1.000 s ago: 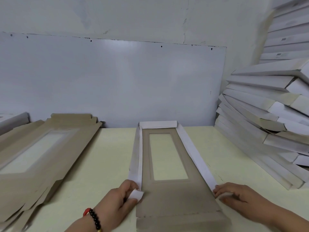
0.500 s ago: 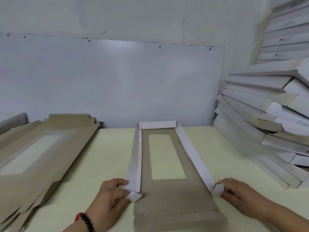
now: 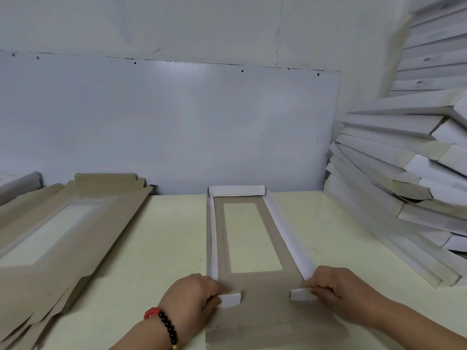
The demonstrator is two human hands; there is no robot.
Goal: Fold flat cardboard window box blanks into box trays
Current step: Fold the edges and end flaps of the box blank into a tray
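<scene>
Cardboard blank (image 3: 255, 248) lies mid-table, its long axis running straight away from you, folded end toward the wall. Your left hand (image 3: 194, 296) and right hand (image 3: 338, 291) each pinch a white corner tab, turned inward, fingers curled. Let one slip and I'd expect the side wall to spring flat; uneven pressure could skew the corner.

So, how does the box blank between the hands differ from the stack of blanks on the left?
The box blank lies alone, long walls and far end folded up, showing white; the stack of blanks lies flat, brown. The left hand and right hand hold only the single one. Both have a rectangular window.
</scene>
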